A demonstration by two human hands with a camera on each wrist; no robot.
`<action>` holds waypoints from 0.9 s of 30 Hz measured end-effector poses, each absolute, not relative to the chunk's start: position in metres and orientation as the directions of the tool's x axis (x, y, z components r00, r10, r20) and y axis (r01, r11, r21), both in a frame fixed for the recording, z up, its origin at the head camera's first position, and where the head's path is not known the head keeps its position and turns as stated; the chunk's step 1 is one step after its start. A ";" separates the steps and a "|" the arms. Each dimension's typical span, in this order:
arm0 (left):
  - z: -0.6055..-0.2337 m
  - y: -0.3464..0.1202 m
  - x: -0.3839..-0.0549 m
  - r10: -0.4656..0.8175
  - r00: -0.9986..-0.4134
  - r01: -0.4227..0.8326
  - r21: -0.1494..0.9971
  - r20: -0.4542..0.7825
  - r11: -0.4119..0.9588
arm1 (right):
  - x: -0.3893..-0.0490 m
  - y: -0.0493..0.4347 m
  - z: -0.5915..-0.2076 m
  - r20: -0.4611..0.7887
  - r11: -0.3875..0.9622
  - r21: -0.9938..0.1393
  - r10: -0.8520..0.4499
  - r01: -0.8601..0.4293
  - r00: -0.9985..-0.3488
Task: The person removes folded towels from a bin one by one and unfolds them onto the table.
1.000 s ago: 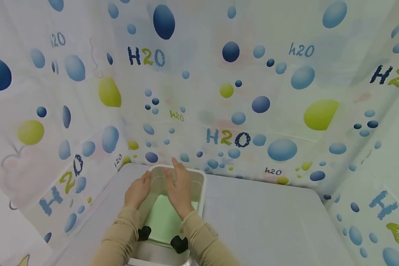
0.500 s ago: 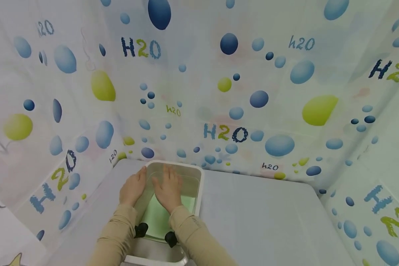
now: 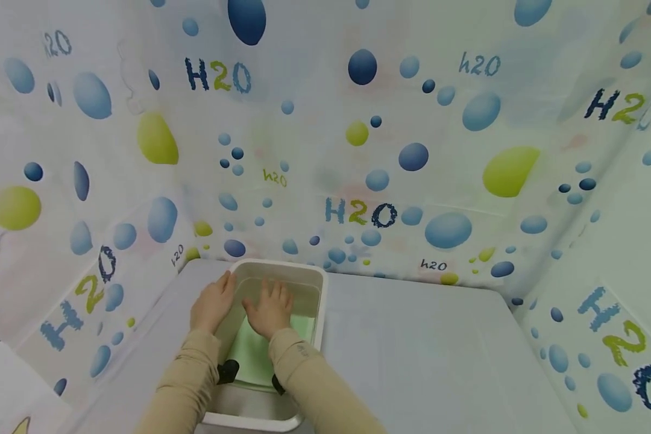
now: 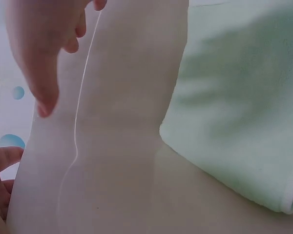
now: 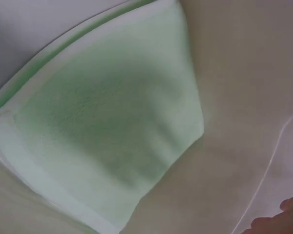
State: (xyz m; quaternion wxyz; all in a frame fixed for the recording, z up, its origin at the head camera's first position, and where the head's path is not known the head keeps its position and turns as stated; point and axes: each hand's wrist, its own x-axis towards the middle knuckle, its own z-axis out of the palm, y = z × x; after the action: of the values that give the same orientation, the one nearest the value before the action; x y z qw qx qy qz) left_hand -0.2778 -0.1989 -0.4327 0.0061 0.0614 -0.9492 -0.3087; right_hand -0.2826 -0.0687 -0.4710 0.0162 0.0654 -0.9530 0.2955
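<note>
A folded light-green cloth (image 3: 254, 354), like a towel with a pale edge, lies in a deep cream plastic bin (image 3: 321, 301). In the head view my left hand (image 3: 213, 302) is at the bin's left rim, its fingers fairly straight; whether it touches the rim is unclear. My right hand (image 3: 271, 308) hovers over the bin with fingers spread and nothing held. Finger-shaped shadows fall on the green cloth (image 4: 244, 87) in the left wrist view. The right wrist view shows the same cloth (image 5: 107, 112), folded in layers, beside the bin's smooth wall (image 5: 244, 73).
The bin stands on a white-covered table (image 3: 412, 349), close to the back-left corner. A curtain (image 3: 298, 144) printed with blue and green bubbles and "H2O" hangs behind and along both sides. Black wrist cameras (image 3: 228, 371) sit on the wrists below tan sleeves (image 3: 181, 383).
My right hand has moved left and down over the bin, and its fingers have spread. My left hand stays by the left rim. The head view has shifted slightly.
</note>
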 end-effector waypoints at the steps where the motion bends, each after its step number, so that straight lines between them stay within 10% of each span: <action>1: -0.432 -0.200 -0.278 -0.123 -0.992 -0.114 0.586 -0.025 0.802 | -0.284 -0.071 -0.472 0.065 0.831 -0.540 -0.117 -0.134 -0.991; 27: -0.437 -0.197 -0.274 -0.090 -0.995 -0.091 0.572 -0.029 0.815 | -0.260 -0.080 -0.487 -0.215 0.985 -0.109 -0.156 -0.135 -0.964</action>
State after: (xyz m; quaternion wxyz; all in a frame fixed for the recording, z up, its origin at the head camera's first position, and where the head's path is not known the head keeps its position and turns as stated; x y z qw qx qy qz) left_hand -0.2745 -0.1973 -0.4371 -0.0003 0.0475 -0.9528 -0.3000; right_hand -0.2596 -0.0805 -0.4870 -0.1119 0.0733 -0.9899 0.0467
